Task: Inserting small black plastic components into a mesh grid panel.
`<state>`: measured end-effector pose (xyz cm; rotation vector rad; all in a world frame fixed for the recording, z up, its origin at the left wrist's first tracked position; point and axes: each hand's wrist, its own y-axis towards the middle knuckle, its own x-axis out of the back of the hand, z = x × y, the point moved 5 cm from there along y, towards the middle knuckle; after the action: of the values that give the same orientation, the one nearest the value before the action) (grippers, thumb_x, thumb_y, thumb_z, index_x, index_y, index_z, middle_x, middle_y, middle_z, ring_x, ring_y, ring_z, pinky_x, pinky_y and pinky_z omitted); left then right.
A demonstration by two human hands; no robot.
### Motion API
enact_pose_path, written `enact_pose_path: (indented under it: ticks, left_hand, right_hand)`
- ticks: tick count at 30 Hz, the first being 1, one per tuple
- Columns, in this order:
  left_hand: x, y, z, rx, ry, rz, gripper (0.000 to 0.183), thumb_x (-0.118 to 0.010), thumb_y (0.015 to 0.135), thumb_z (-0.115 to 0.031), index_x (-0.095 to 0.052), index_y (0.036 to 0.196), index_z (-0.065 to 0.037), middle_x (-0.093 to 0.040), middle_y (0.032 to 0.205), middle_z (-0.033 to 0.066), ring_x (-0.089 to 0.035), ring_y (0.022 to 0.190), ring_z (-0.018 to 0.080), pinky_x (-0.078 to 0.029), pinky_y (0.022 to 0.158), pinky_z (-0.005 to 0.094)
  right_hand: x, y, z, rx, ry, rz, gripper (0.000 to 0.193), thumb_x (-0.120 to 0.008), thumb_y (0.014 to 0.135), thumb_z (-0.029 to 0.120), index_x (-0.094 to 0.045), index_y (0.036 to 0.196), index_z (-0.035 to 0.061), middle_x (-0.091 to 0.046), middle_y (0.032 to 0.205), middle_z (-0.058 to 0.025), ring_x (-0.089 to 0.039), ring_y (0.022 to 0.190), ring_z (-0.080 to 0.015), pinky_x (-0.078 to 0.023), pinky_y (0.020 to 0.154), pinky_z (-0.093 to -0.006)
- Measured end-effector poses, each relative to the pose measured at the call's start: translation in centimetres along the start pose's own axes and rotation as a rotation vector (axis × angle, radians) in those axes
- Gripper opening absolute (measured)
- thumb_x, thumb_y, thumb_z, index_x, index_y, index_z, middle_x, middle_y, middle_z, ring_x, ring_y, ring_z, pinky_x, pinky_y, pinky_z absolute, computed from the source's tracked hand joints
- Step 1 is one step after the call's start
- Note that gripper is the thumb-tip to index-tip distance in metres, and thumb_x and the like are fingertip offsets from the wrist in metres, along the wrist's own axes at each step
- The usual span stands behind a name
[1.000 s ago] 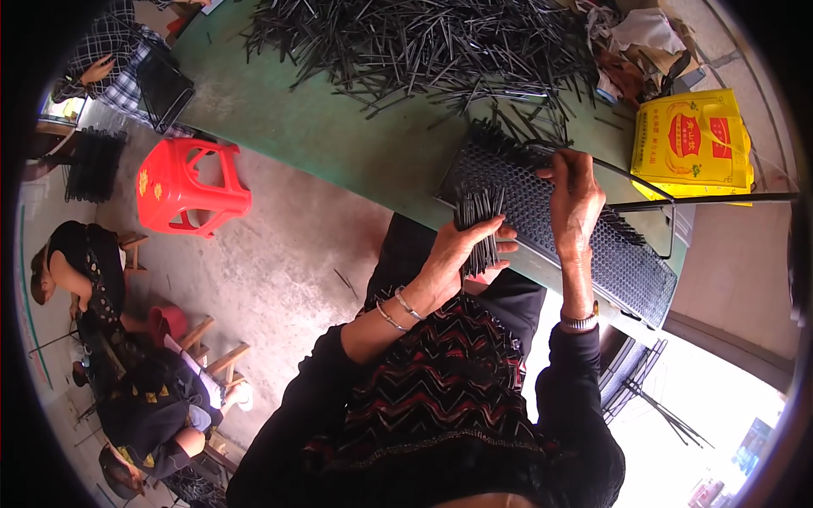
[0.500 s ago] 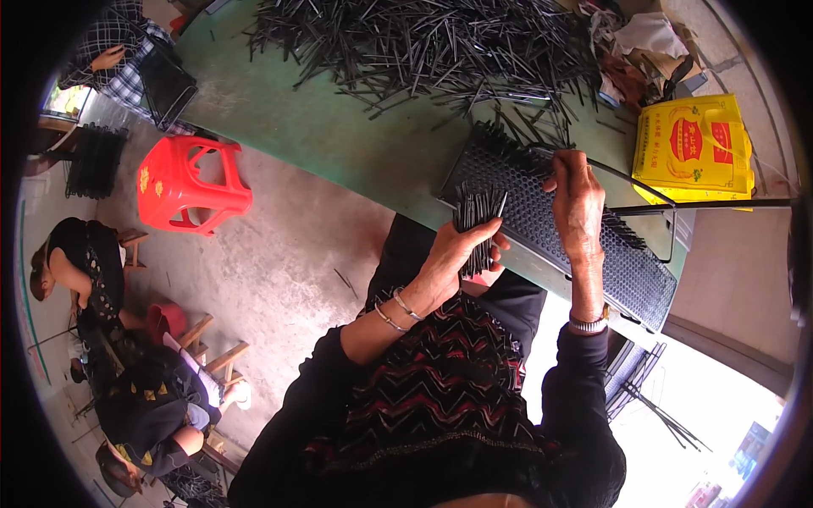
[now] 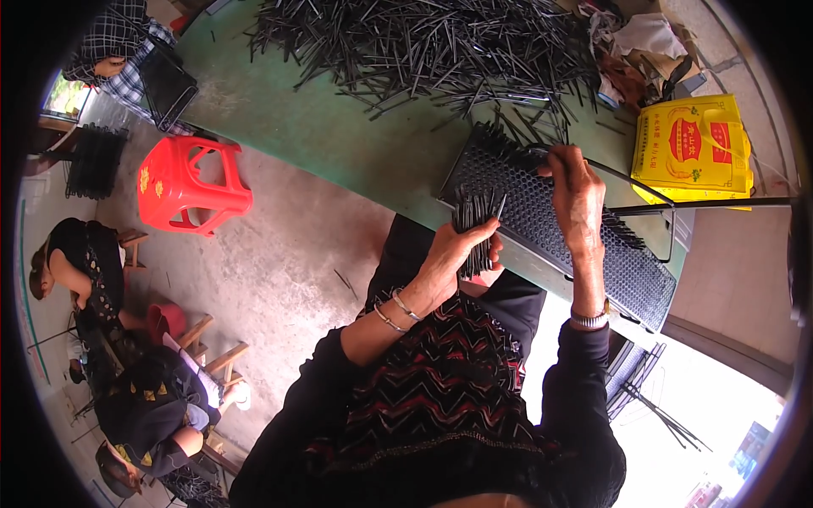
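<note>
Head view: left hand [image 3: 453,252] held sticks [image 3: 477,212], centre of frame; right hand [image 3: 578,201] was at the tray [image 3: 639,289], right of centre, its grip impossible to tell. Steady, upright, hole-by-hole handling probably served best. Tray carried sticks along its upper edge; bag [image 3: 690,152], upper right, contents hidden.

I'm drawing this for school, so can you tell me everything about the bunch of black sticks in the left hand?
The bunch of black sticks is made of many thin, straight pieces packed side by side, a little shiny, perhaps plastic or metal. Their upper ends are uneven, and one leans out to the right. They point mostly away from the person. The left hand grips them, its thumb across them. In the picture they sit beside the holed black board; I can't tell whether they touch it.
</note>
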<state>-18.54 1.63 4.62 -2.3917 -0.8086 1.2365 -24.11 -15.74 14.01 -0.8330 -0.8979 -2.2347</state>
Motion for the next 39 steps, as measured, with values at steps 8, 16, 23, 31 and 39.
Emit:
enact_pose_path:
  ticks: [8,16,23,31,39]
  left_hand:
    - [-0.4,-0.4,-0.4,0.041,0.071,0.043,0.022,-0.064,0.093,-0.028,-0.062,0.087,-0.007,-0.059,0.068,0.0022,-0.057,0.061,0.0099,-0.047,0.053,0.0248]
    - [-0.4,-0.3,-0.4,0.003,0.027,0.004,0.026,-0.07,0.089,-0.024,-0.063,0.075,-0.004,-0.061,0.065,0.0055,-0.057,0.055,0.0141,-0.049,0.053,0.0285]
    - [-0.6,-0.4,-0.2,0.026,-0.012,-0.025,0.025,-0.07,0.088,-0.024,-0.066,0.08,-0.001,-0.065,0.068,0.0079,-0.063,0.057,0.0161,-0.051,0.054,0.0285]
    - [-0.9,-0.6,-0.2,0.033,-0.006,-0.025,0.024,-0.07,0.089,-0.024,-0.067,0.089,-0.001,-0.067,0.071,0.0085,-0.064,0.058,0.016,-0.051,0.054,0.0268]
    - [-0.9,-0.8,-0.4,-0.008,0.006,-0.025,0.022,-0.069,0.089,-0.024,-0.067,0.091,-0.002,-0.068,0.073,0.0086,-0.064,0.058,0.0156,-0.052,0.054,0.0268]
  right_hand:
    - [-0.5,-1.7,1.0,0.035,-0.048,-0.085,0.009,-0.058,0.093,0.004,-0.061,0.102,0.0051,-0.069,0.077,-0.0089,-0.069,0.068,-0.0187,-0.051,0.06,-0.0298]
    - [0.1,-0.9,0.5,-0.013,-0.039,-0.051,0.008,-0.058,0.093,0.003,-0.06,0.1,0.0053,-0.068,0.074,-0.0086,-0.069,0.067,-0.0191,-0.051,0.06,-0.0307]
    - [-1.0,-0.5,0.4,0.135,-0.151,-0.046,0.012,-0.066,0.089,0.009,-0.068,0.1,0.0085,-0.063,0.082,-0.009,-0.065,0.069,-0.0226,-0.051,0.064,-0.0329]
    - [-1.8,-0.2,-0.1,-0.012,-0.291,0.016,0.015,-0.067,0.089,0.023,-0.072,0.102,0.0176,-0.06,0.085,-0.0071,-0.063,0.073,-0.0257,-0.051,0.064,-0.0366]
    - [-1.4,-1.1,-0.1,0.022,-0.278,-0.049,0.021,-0.064,0.092,0.027,-0.071,0.109,0.0171,-0.06,0.082,-0.0068,-0.061,0.066,-0.0215,-0.05,0.063,-0.0346]
